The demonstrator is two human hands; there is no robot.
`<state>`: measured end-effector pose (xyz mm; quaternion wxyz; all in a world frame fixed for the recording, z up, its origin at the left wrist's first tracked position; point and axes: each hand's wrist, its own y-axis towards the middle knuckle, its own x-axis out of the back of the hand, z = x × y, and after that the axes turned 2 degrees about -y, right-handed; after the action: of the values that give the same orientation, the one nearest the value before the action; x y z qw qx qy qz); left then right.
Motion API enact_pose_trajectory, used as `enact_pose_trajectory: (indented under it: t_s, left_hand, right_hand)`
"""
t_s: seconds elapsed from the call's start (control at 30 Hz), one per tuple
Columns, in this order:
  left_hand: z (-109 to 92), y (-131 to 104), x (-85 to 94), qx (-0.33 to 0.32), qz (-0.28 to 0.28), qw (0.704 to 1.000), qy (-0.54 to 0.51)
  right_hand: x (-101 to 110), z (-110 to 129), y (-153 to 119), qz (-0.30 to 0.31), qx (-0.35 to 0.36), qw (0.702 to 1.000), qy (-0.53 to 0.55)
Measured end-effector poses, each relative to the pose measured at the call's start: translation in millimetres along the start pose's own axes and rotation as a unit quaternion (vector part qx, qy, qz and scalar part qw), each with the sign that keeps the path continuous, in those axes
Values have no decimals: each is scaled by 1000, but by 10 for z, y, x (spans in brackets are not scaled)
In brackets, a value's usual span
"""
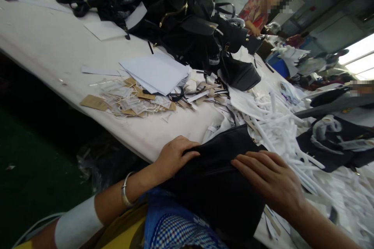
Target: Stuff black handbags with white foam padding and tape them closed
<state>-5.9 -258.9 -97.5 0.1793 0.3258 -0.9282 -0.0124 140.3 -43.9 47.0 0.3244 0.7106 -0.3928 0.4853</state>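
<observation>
A black bag (222, 186) lies at the table's near edge, against the front of my body. My left hand (177, 157) grips its left side, thumb towards me and the other fingers on the far side. On the bag's right part rests my right hand (270, 177), its fingers stretched out flat over the surface. A small gold-coloured fitting shows at the bag's far right corner. The bag's lower end and underside are hidden.
Beyond lie brown and white tags (131, 101), white sheets (157, 72) and a heap of black bags (189, 27). White strips (280, 124) are piled to the right. A person (255, 15) stands at the far side; another is partly visible at right.
</observation>
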Motion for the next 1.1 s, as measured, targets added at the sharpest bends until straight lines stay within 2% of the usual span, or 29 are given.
enact_pose_trajectory:
  t_s: [0.1,0.27,0.37,0.43,0.53,0.63,0.7,0.73,0.83,1.0,1.03,1.1]
  left_hand:
    - [-9,93,-32,2,-3,1000,25]
    - [46,57,-146,32,12,998,55]
    - [95,55,-157,42,27,997,55]
    - [101,100,-95,36,47,997,45]
    - [76,217,92,-9,122,992,-15]
    - [58,334,284,-34,249,960,-127]
    - [70,383,344,-36,294,942,-158]
    - [83,395,346,-42,293,943,-150]
    - [127,386,254,-65,232,966,-98]
    - [150,295,60,-112,145,981,-65]
    - [146,278,42,-119,130,983,-49]
    - [130,248,24,-125,113,986,-13]
  right_hand:
    - [48,-49,106,44,-4,999,20]
    - [28,-39,353,112,-33,990,76]
    - [-32,-5,450,128,-21,987,98]
    - [-52,8,468,121,-13,987,103]
    - [-40,23,412,91,-18,991,100]
    - [-7,48,284,42,-11,995,92]
    - [24,56,205,12,3,996,87]
    - [44,49,179,7,9,996,90]
    - [110,-48,178,27,-12,992,120]
    - [77,-459,359,33,-189,978,82]
    - [41,-550,404,60,-197,975,78]
    - [-33,-707,489,145,-163,971,102]
